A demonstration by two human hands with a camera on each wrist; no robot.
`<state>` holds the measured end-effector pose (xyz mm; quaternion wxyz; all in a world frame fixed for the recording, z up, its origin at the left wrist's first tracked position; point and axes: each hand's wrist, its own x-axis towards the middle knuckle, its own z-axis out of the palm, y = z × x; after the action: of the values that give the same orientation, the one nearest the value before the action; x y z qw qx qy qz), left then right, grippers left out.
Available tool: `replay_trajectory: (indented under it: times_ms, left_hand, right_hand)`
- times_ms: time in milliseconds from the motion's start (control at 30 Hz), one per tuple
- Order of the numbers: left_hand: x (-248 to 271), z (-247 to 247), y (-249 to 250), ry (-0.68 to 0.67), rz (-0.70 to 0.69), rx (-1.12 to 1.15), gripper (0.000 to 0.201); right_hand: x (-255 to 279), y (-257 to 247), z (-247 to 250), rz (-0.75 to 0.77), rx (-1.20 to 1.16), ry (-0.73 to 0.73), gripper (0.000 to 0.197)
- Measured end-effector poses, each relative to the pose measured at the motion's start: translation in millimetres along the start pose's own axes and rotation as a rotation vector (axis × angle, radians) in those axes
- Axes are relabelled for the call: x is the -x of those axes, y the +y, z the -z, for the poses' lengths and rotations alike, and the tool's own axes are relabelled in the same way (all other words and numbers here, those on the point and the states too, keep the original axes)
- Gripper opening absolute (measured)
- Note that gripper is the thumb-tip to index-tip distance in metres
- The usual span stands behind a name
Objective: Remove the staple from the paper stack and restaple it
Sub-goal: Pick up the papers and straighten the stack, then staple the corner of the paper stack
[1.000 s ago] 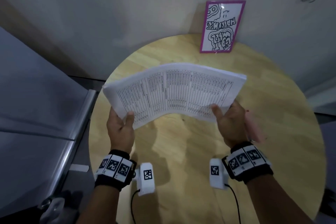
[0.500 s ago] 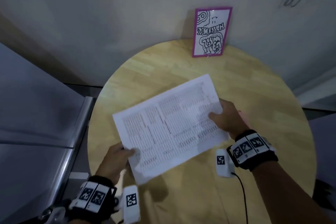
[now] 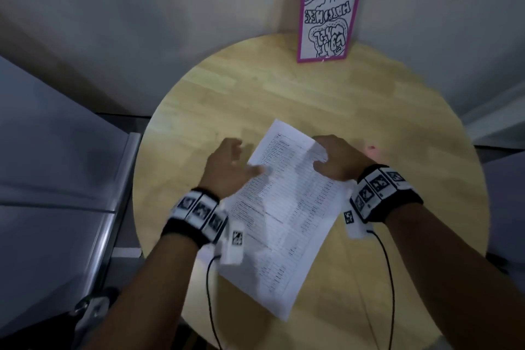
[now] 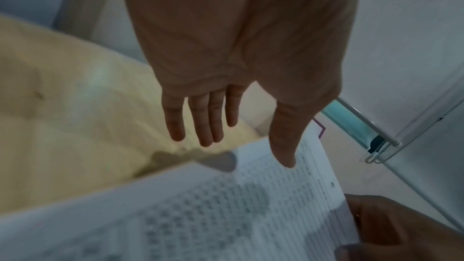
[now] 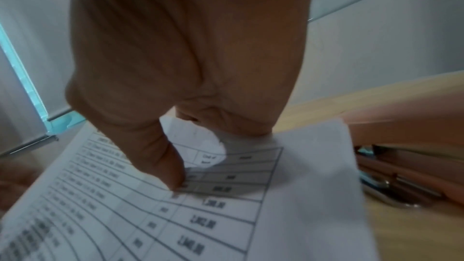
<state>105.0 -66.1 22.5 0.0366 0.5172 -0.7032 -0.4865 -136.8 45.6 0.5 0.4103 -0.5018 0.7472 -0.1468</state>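
Observation:
The paper stack (image 3: 284, 221) of printed tables lies slantwise on the round wooden table (image 3: 412, 236), one corner pointing away from me. My right hand (image 3: 319, 152) pinches its far right edge, thumb on top and fingers curled beneath, as the right wrist view shows (image 5: 200, 156). My left hand (image 3: 250, 159) hovers at the sheet's left edge with fingers straight and spread and the thumb over the paper (image 4: 226, 215). A pink stapler (image 5: 401, 166) lies on the table just right of the stack. No staple can be made out.
A purple-framed drawing (image 3: 329, 17) leans on the wall at the table's back edge. A grey metal cabinet (image 3: 56, 179) stands close on the left. Bare wood surrounds the stack.
The stack, held up by both hands a second ago, has come down to the table and turned lengthwise. My left hand has let go and moved up to the left edge.

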Motion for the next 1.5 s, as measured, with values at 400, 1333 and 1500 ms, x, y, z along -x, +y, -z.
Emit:
replay_trajectory:
  times_ms: [400, 1333, 1500]
  left_hand:
    - [-36.0, -48.0, 14.5, -0.074, 0.009, -0.042, 0.030]
    - [-38.7, -73.6, 26.6, -0.017, 0.133, -0.264, 0.020]
    - [-29.9, -67.7, 25.0, -0.033, 0.084, -0.198, 0.020]
  right_hand:
    - [2.3, -5.6, -11.1, -0.041, 0.016, 0.011, 0.059]
    - [13.7, 39.1, -15.5, -0.404, -0.012, 0.759, 0.054]
    - [21.8, 13.7, -1.3, -0.085, -0.211, 0.886, 0.048]
